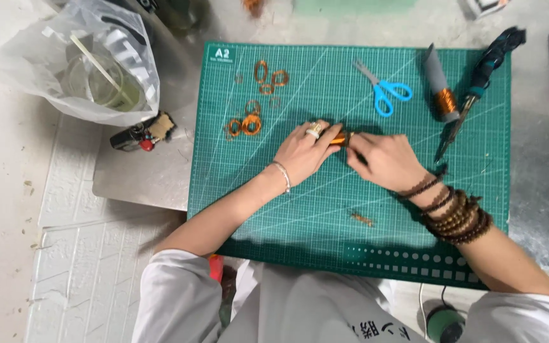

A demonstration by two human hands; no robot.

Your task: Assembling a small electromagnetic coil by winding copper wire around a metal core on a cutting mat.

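My left hand [304,151] and my right hand [386,160] meet at the middle of a green cutting mat [287,209]. Between their fingertips they pinch a small orange, copper-coloured piece [338,140], mostly hidden by the fingers. The left hand wears a ring and a thin bracelet; the right wrist carries several brown bead bracelets [455,215]. Several small copper wire coils [246,124] lie on the mat to the left of my hands, with more wire rings [269,76] farther up.
Blue-handled scissors [384,92], a spool of copper wire [441,89] and a dark-handled tool [478,89] lie on the mat's upper right. A short wire scrap [362,219] lies below my hands. A clear plastic bag [84,63] and a lighter [136,134] sit left of the mat.
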